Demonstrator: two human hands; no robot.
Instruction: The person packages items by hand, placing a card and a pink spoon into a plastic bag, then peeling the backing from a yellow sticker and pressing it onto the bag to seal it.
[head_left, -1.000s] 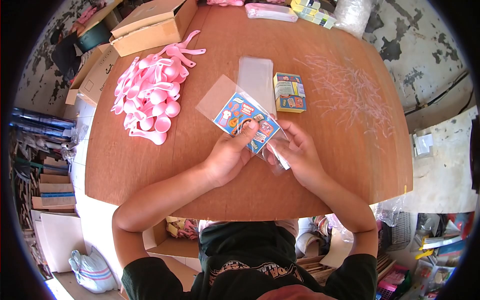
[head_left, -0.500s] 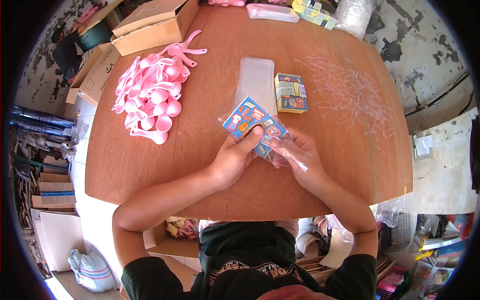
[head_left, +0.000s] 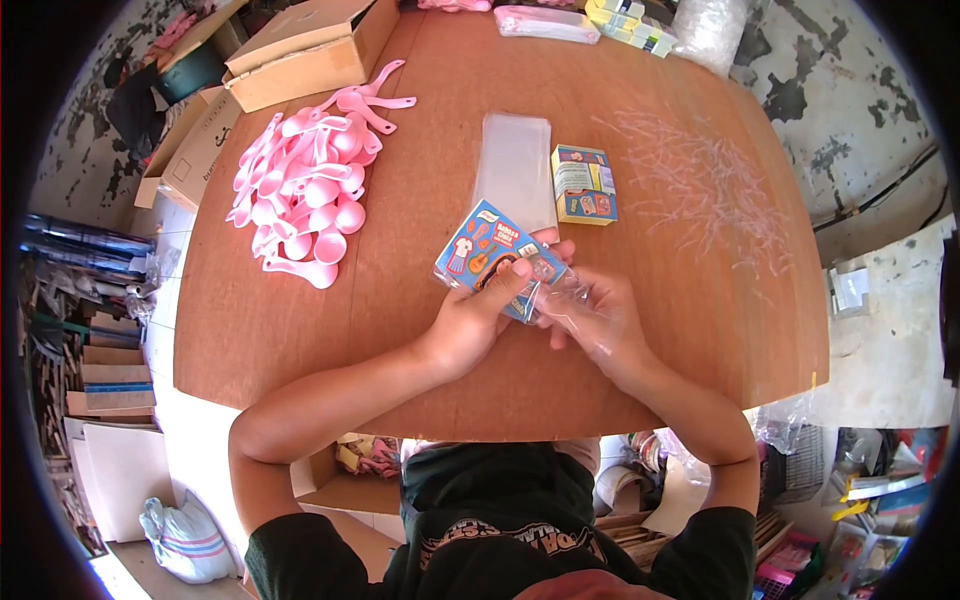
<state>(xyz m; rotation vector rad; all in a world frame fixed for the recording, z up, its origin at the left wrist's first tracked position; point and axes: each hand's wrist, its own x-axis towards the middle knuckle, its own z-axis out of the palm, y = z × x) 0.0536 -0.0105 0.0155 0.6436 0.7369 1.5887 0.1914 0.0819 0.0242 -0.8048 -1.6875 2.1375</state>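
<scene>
A blue printed card (head_left: 470, 240) with small pictures on it sits tilted in front of me, in a clear plastic bag. My left hand (head_left: 468, 318) is closed on its lower edge, thumb on top and fingers underneath. Closed on the loose end of the plastic bag (head_left: 575, 290) is my right hand (head_left: 608, 318), at the card's right end. Just beyond lies a stack of clear plastic bags (head_left: 516, 165), partly covered by the card. A stack of similar printed cards (head_left: 584, 185) lies to the right of those bags.
A heap of pink measuring spoons (head_left: 305, 190) lies on the left of the wooden table (head_left: 420, 220). Thin clear strips (head_left: 710, 190) are scattered on the right. Along the far edge stand a cardboard box (head_left: 310, 60), more card stacks (head_left: 630, 25) and a plastic roll (head_left: 708, 35).
The card has moved slightly left and turned a little. My right hand has folded the loose plastic closer to the card's right end, and its fingers now show behind it.
</scene>
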